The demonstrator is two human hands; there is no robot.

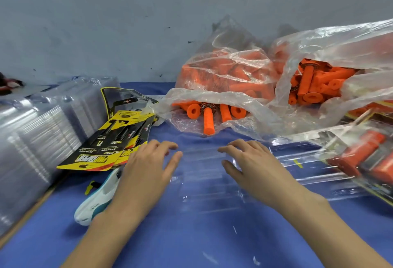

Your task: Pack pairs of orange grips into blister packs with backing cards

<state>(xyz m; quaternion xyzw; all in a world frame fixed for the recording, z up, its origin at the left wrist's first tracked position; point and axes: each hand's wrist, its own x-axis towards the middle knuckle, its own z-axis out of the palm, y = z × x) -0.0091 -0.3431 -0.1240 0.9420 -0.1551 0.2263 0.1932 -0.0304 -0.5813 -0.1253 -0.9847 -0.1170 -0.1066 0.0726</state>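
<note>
Left hand point(148, 167) and right hand point(253, 167), fingers point(162, 146) released, flank the empty blister pack point(202, 174); an uneven push could skid it across the counter point(191, 238).

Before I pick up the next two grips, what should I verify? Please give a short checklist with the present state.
1. Pack ready: an empty blister pack lies on the blue cloth between the hands: ok.
2. Hands free: left hand and right hand hold nothing: ok.
3. Supply: orange grips spill from the open bag just behind the blister pack: ok.
4. Cards: backing cards lie beside the left hand: ok.
5. Blister pack free of cracks or dirt: cannot tell, because of glare.
</note>
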